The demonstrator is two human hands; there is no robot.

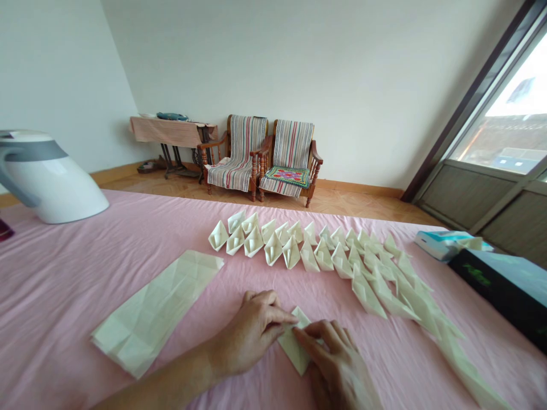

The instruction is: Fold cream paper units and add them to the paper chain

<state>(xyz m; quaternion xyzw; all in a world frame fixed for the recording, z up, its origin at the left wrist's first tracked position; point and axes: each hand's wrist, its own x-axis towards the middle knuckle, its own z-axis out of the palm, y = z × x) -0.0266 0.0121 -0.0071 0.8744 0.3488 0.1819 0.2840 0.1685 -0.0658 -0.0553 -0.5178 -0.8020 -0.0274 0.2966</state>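
Note:
A small piece of folded pale paper (294, 350) lies on the pink cloth in front of me, its pointed corners facing away and toward me. My left hand (258, 326) is closed, with thumb and index finger pinching the paper's upper edge. From the other side, my right hand (335, 356) has its curled fingers on the paper, and its thumb is mostly hidden. Beyond my hands stand several folded paper boats (273, 249) in rows, stretching to the right. Left of my left arm lies a stack of creased paper sheets (160, 310).
A white kettle (72, 185) stands at the left on the pink cloth (85, 256). At the right are a black box (482, 279) and a blue-and-white packet (436, 244). Two wooden chairs (239, 154) and a cloth-covered sewing table (166, 131) stand by the wall.

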